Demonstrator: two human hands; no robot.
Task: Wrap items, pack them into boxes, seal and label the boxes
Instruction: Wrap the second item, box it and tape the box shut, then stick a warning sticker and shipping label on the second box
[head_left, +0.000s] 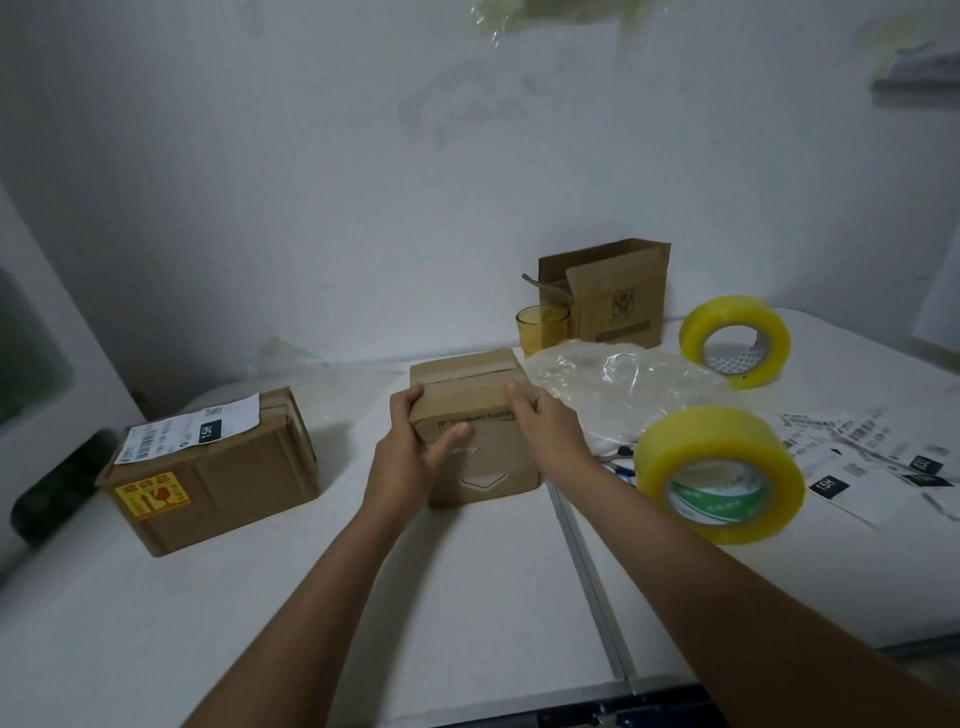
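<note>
A small closed cardboard box (470, 384) stands in the middle of the white table (467, 582). My left hand (410, 452) grips its left top corner, with the thumb across the front face. My right hand (545, 426) holds the right top edge, fingers curled over it. A strip of clear tape runs over the box's top. A taped box with a shipping label (208, 467) sits at the left. Loose shipping labels (872, 462) lie at the right.
Two yellow tape rolls stand at the right, one near (722, 473) and one farther back (737, 340). A crumpled clear plastic bag (623, 395) lies behind my right hand. An open cardboard box (608, 296) and a yellow glass (540, 327) stand by the wall.
</note>
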